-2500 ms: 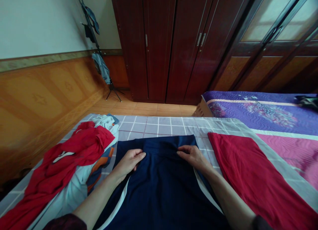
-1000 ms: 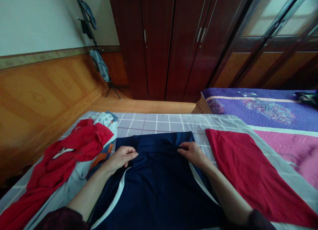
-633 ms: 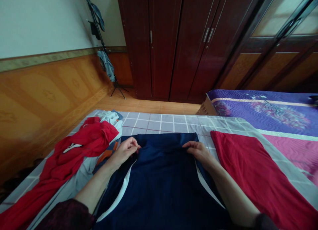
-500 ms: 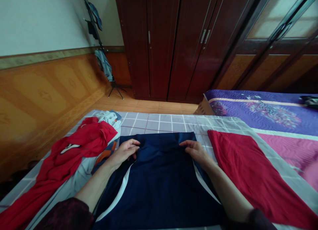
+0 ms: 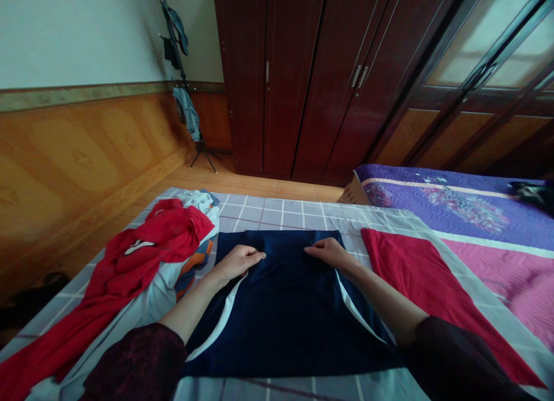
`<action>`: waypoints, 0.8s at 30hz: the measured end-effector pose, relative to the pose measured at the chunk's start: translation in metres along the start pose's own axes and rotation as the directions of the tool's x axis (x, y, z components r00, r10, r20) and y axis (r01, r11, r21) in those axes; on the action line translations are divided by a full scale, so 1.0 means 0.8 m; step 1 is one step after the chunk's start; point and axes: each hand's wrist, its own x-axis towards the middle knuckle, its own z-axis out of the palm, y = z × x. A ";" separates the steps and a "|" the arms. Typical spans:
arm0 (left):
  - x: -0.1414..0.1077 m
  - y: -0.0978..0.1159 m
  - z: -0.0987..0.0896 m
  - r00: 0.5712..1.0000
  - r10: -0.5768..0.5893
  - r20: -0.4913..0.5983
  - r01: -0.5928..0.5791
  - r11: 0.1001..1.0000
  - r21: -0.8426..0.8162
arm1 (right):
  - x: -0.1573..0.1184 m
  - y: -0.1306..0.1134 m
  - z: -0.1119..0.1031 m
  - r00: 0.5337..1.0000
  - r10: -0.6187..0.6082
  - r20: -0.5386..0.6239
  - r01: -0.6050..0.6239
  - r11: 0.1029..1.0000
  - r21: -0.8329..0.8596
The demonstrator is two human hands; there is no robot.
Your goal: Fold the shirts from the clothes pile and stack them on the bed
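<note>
A navy garment with white piping [image 5: 294, 320] lies spread flat in front of me, and a curved white strip runs down each side. Whether it is shorts or a top I cannot tell. My left hand [image 5: 242, 261] is closed, thumb and fingers pinching the navy cloth left of its middle near the far edge. Opposite it, my right hand [image 5: 329, 253] pinches the same cloth on the right. A short stretch of fabric lies between the two hands.
A checked sheet [image 5: 298, 212] covers the bed. Crumpled red and pale clothes [image 5: 173, 233] are heaped at left; a folded red garment [image 5: 428, 280] lies at right. Beyond stand a dark wardrobe [image 5: 294, 89], a coat stand [image 5: 184, 81] and a purple-and-pink bedspread [image 5: 459, 199].
Both hands have moved inward, closer together, and their fingers now pinch the navy cloth. The near edge of the garment has come into view as the camera shifted slightly.
</note>
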 end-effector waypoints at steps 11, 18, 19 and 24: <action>0.000 -0.001 -0.030 0.916 0.287 -0.279 -0.235 0.950 0.205 | -0.008 -0.037 -0.013 0.986 -0.165 0.007 0.165 0.985 0.044; 0.012 -0.029 -0.039 0.950 0.225 -0.215 -0.181 0.962 0.206 | 0.004 -0.022 0.010 0.987 -0.148 -0.061 0.145 0.988 -0.055; 0.011 -0.030 -0.041 0.956 0.213 -0.203 -0.170 0.963 0.210 | 0.002 -0.019 0.010 0.983 -0.151 -0.104 0.141 0.986 -0.093; 0.002 -0.022 -0.044 0.976 0.190 -0.109 -0.165 0.965 0.204 | -0.040 0.000 0.001 0.962 -0.130 -0.241 0.060 0.959 -0.278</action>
